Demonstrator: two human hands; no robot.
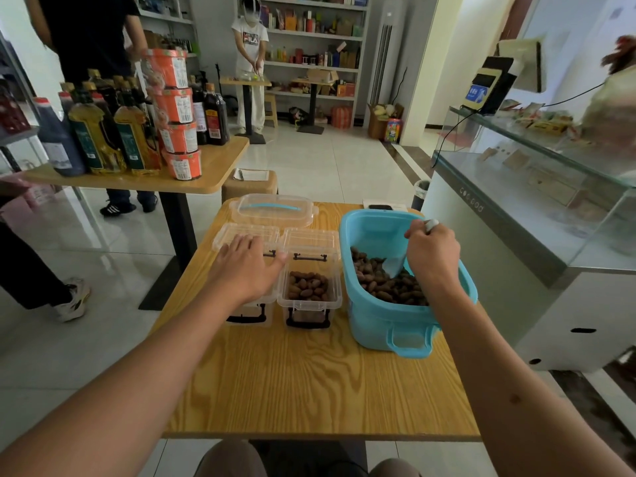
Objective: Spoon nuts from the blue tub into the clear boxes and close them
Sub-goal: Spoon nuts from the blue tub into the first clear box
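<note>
The right grip [432, 251] is clamped on a scoop [395, 265] handle, its pale blue blade down among the brown nuts [382, 284] in the tub [378, 325], which stands at the desk's [309, 383] right edge. The left grip [246, 266] lies flat with fingers apart on the left box [249, 313], covering its opening. Just beside it, between that box and the tub, the right box [309, 290] stands open, lid tipped back, partly filled with nuts; black latches show on both fronts. Behind the boxes lies a clear lid [272, 210] with a blue handle. A phone [380, 207] sits behind the tub. A glass counter [516, 187] stands close on the right.
</note>
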